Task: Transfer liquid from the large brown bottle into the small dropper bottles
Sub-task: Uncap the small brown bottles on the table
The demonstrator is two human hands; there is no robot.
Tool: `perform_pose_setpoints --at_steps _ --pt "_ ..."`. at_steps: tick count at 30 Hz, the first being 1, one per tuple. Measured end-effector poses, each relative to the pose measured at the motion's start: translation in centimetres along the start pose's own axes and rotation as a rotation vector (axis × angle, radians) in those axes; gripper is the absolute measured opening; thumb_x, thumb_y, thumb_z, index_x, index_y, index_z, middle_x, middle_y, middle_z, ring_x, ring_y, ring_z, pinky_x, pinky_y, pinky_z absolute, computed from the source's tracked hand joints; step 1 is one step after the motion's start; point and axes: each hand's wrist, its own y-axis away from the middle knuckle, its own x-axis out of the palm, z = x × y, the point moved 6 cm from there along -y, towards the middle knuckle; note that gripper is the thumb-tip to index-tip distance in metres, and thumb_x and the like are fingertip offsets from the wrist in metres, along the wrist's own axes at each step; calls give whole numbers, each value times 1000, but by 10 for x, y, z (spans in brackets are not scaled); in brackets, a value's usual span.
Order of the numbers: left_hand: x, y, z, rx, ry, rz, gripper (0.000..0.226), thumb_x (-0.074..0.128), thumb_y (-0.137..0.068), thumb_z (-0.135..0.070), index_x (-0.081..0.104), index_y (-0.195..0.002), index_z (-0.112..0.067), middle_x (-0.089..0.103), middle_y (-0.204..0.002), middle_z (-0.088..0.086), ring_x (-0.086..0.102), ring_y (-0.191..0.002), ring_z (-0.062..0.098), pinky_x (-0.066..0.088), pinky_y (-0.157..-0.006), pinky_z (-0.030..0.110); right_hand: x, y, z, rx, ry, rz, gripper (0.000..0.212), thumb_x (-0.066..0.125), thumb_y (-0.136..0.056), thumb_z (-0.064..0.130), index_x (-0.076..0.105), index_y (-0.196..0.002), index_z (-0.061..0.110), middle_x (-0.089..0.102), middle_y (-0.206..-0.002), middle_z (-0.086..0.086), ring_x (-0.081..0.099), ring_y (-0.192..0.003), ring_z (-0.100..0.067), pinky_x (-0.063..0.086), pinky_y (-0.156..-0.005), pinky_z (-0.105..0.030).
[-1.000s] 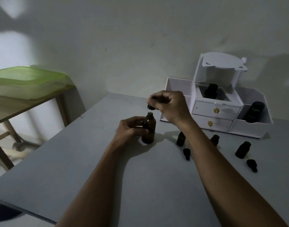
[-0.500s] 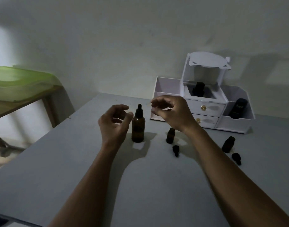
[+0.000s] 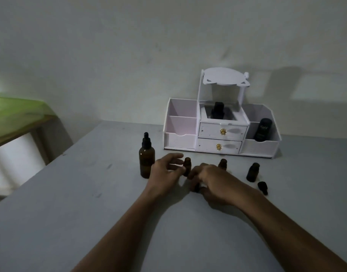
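- You worked in a dim room, at a grey surface (image 3: 90, 203) set against a pale wall.
- The large brown bottle (image 3: 146, 160) stood upright toward the left of the surface, with its black dropper top on. It was just left of your left hand and no hand held it.
- Your left hand (image 3: 163, 173) hovered low over the surface with its fingers (image 3: 176, 155) loosely parted and holding nothing. The thumb reached to the side of the nearest small bottle (image 3: 187, 166), which stood upright and uncapped; the blur hid whether it touched.
- Your right hand (image 3: 216, 181) lay palm down just right of that bottle. Its fingers (image 3: 194, 173) were curled down round a black dropper cap (image 3: 196, 189) at the surface.
- A second small bottle (image 3: 222, 163) stood open just behind your right hand.
- A third small bottle (image 3: 252, 172) stood further right, with a loose dropper cap (image 3: 262, 187) lying on its side just in front of it.
- A white organiser (image 3: 220, 132) with 2 drawers sat at the back against the wall. It held a dark bottle (image 3: 217, 110) in its middle compartment and a black container (image 3: 264, 130) in its right one.
- At far left, a green tub (image 3: 15, 112) rested on a wooden table.
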Motion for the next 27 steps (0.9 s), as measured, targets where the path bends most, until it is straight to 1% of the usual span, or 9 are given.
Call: perform_pose_setpoints --at_steps 2,5,8,10,14,17,20,24,27 --pt "1 -7 6 -70 4 -14 46 68 -89 -1 62 -132 -17 69 -119 2 67 -99 8 55 -78 16 -11 1 -1 -62 -80 -87 26 71 -86 16 73 -106 34 61 -121 10 57 -107 -11 51 -92 -32" --pt "2 -15 7 -83 -1 -5 53 72 -85 3 61 -134 -13 68 -123 6 66 -104 15 53 -76 14 -41 10 -7 -115 -311 -338 21 75 -84 14 73 -97 31 69 -99 18 64 -93 0 55 -80 -23" --pt "5 -17 8 -93 -5 22 56 77 -81 -1 61 -134 -14 68 -124 5 65 -107 16 51 -83 17 -69 16 -17 -82 -639 -624 17 75 -85 10 73 -99 18 74 -93 9 69 -88 -3 57 -79 -18" --pt "7 -15 8 -83 -12 50 56 80 -80 -6 62 -133 -14 68 -124 3 64 -110 14 50 -90 21 -76 12 -21 -52 -768 -739 16 75 -84 8 73 -100 14 75 -92 4 71 -86 -5 56 -79 -16" --pt "9 -8 2 -61 -27 73 44 80 -82 -11 68 -124 -14 71 -115 -4 66 -108 13 51 -102 30 -68 -4 -23 -6 -787 -733 16 76 -84 9 73 -99 13 75 -90 3 72 -84 -8 57 -78 -18" --pt "11 -6 -1 -34 -43 50 38 77 -85 -11 70 -121 -16 72 -112 -7 66 -103 7 52 -99 25 -57 -14 -24 6 -716 -690 16 77 -83 12 74 -98 17 75 -90 6 72 -84 -7 57 -77 -17" --pt "10 -6 -2 -7 -46 36 36 76 -85 -10 71 -120 -16 72 -108 -10 67 -95 1 51 -87 12 -50 -20 -25 18 -670 -675 17 78 -82 12 74 -98 17 74 -89 7 70 -83 -2 54 -75 -11" --pt "8 -5 -4 31 -57 34 32 77 -84 -10 73 -116 -15 73 -101 -11 70 -97 5 52 -87 16 -35 -30 -23 39 -585 -634 26 78 -83 15 74 -107 21 75 -93 4 71 -84 -4 56 -79 -15" --pt "8 -3 -5 56 -77 37 31 77 -84 -10 73 -115 -14 73 -99 -11 71 -93 4 52 -78 10 -27 -32 -17 31 -524 -676 22 77 -84 20 74 -107 18 75 -97 3 68 -84 -3 58 -81 -16"
